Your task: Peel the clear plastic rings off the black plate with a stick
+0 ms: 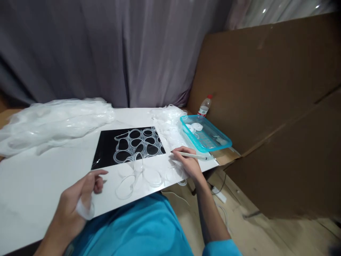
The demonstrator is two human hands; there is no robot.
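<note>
My right hand grips a slim white pen-like tool, its tip pointing left over the white board. My left hand hovers over the board's near edge, fingers curled, with a small clear plastic piece tucked under the palm. A black panel lies on the board, carrying a cluster of clear plastic rings. More loose clear rings lie on the white surface between my hands.
Crumpled clear plastic film is heaped at the back left, with a smaller pile at the back right. A turquoise tray holds white discs. A water bottle stands by large brown cardboard sheets. Cables lie on the floor.
</note>
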